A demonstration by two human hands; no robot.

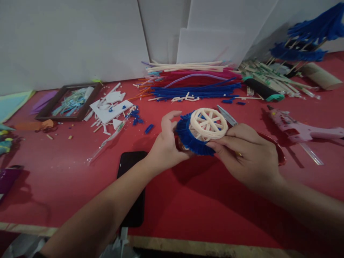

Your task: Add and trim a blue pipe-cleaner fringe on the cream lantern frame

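Observation:
My left hand (172, 143) is wrapped round a craft piece with a blue fuzzy fringe (189, 139), which looks made of pipe cleaners. Over the fringe, tilted towards me, sits a cream spoked wheel (209, 124) of the same fuzzy kind. Thumb and fingers of my right hand (249, 154) pinch the wheel's right lower edge. Scissors (227, 114) also rest in that hand, with the blade pointing up and left past the wheel and a red handle loop showing behind the knuckles. The underside of the craft piece is mostly hidden by my left hand.
Bundled pipe cleaners (196, 87) lie at the back. A pink glue gun (301, 125) is at right, below a blue-fringed model (303, 46). White scraps (113, 107) and a brown frame (91, 98) are at left. A black phone (131, 190) lies under my left forearm.

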